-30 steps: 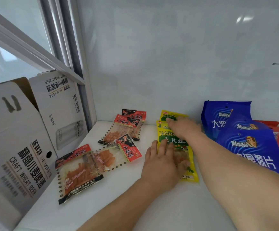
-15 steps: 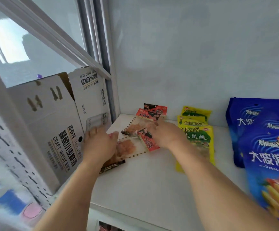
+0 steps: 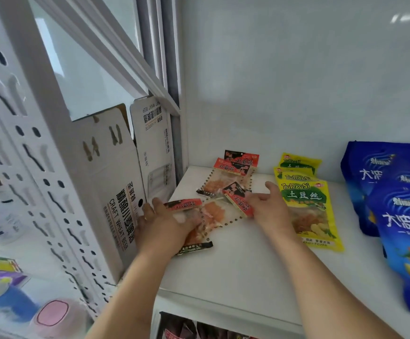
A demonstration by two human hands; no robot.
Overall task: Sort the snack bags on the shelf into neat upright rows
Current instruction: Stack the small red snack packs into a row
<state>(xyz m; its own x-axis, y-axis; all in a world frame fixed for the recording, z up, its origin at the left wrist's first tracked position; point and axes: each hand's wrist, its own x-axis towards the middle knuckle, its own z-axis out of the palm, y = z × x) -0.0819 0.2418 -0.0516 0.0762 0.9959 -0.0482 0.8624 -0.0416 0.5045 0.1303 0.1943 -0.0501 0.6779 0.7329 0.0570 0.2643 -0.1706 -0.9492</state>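
Observation:
Several clear snack packets with red and black headers lie flat at the left of the white shelf (image 3: 248,277). My left hand (image 3: 164,223) rests on the nearest packet (image 3: 194,238), fingers curled over its top edge. My right hand (image 3: 267,209) touches the red header of a second packet (image 3: 238,204) lying askew. Two more packets (image 3: 230,174) overlap behind it, against the back wall. To the right lie three overlapping yellow bags (image 3: 306,206). Large blue bags (image 3: 399,216) are stacked at the far right.
A white beer carton (image 3: 115,192) with open flaps stands just left of the shelf, close to my left hand. A perforated white panel (image 3: 27,167) and a window frame lie further left. Dark packets (image 3: 194,329) show on the shelf below.
Both hands left the yellow bags and moved left onto the red-header packets. My left hand now covers the nearest packet. The camera has swung left and closer.

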